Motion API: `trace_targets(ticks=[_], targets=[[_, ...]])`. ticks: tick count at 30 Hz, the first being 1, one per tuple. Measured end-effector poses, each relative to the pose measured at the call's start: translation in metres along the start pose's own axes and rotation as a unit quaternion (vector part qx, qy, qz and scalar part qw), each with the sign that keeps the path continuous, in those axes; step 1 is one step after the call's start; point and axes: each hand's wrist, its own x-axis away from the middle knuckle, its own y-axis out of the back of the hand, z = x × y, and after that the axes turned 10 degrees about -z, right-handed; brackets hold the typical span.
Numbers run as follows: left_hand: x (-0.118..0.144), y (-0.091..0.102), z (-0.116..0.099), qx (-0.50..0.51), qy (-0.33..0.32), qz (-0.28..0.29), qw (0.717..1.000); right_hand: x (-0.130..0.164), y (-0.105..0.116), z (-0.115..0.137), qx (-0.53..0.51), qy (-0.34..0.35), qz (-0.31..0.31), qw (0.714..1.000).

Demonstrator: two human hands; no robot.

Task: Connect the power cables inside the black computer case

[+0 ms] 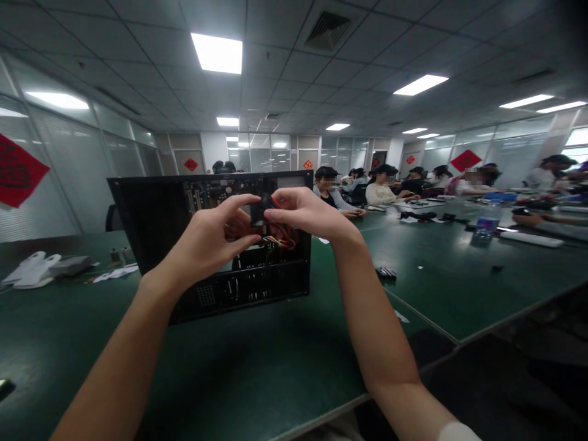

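Note:
A black computer case (285, 278) stands on the green table with its open side towards me. Inside it show a circuit board (195, 197) and a bundle of red, yellow and black cables (285, 237). My right hand (303, 211) pinches a small black blocky part (258, 213) between thumb and fingers in front of the case's opening; its exact kind is unclear. On the part's left side is my left hand (214, 236), thumb and index finger spread wide apart. Its index fingertip lies close to the part; whether it touches is unclear. Its other fingers reach into the case, partly hidden.
White plastic bags (34, 269) and a grey box (70, 266) lie at the left on the table (257, 361). To the right are a small black part (386, 274), a plastic bottle (487, 222) and a white strip (530, 239). Several people sit along the tables beyond.

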Motion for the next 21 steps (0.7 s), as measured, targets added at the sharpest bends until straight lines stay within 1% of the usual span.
trace_targets(ticks=[5,8,12,15,17,21], targets=[[0.003,-0.006,-0.001,0.018,-0.005,-0.004,1.000,0.006,-0.001,0.012,0.071,0.024,0.037,0.997],[0.003,-0.005,-0.001,0.044,-0.009,-0.003,0.999,0.012,0.001,0.020,0.112,0.038,0.038,0.992],[0.004,-0.001,-0.002,0.071,-0.018,0.009,0.997,0.022,0.005,0.032,0.170,0.048,0.055,0.983],[0.005,0.001,-0.004,0.059,-0.031,0.025,0.997,0.025,0.003,0.037,0.213,0.057,0.058,0.974],[0.006,0.003,-0.006,0.042,-0.038,0.026,0.998,0.025,0.000,0.038,0.230,0.058,0.055,0.970],[0.006,0.005,-0.008,-0.008,-0.051,0.017,0.999,0.023,-0.007,0.037,0.214,0.065,0.058,0.973]])
